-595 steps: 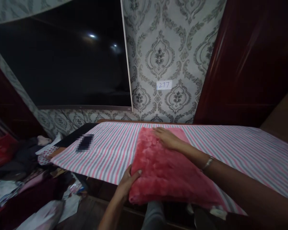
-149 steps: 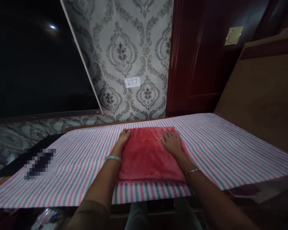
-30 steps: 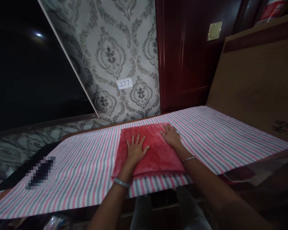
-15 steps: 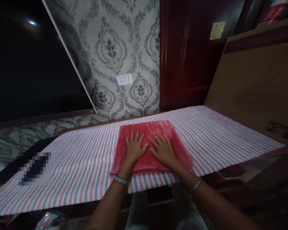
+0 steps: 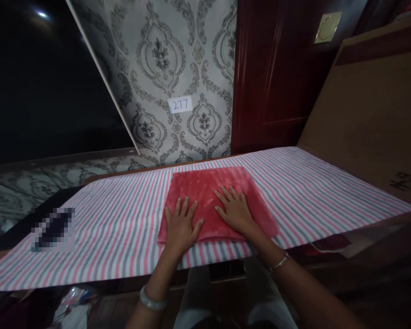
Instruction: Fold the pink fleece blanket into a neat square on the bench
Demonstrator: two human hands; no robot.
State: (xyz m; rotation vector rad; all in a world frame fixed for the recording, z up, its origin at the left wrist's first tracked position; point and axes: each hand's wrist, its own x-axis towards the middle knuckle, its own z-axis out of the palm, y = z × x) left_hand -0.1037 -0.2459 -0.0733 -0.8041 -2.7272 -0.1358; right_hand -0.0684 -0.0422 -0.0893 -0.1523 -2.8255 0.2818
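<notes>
A red plush cloth (image 5: 208, 183), folded into a rough rectangle, lies flat on a striped sheet (image 5: 123, 228) in pink, grey and white. My left hand (image 5: 181, 226) rests palm down on its near left part, fingers spread. Farther in and to the right, my right hand (image 5: 234, 210) also lies flat on the cloth with its fingers apart. Faint press marks show in the pile beyond the hands. Neither hand grips anything. The cloth under the palms is hidden.
A large dark screen (image 5: 48, 91) stands at the left, and a cardboard box (image 5: 370, 100) leans at the right. On the patterned wall is a paper marked 277 (image 5: 180, 104). A blurred dark patch (image 5: 53, 230) lies on the sheet's left side.
My left hand has slid toward me and to the left over the cloth. My right hand stays in nearly the same place on it. The view has shifted slightly.
</notes>
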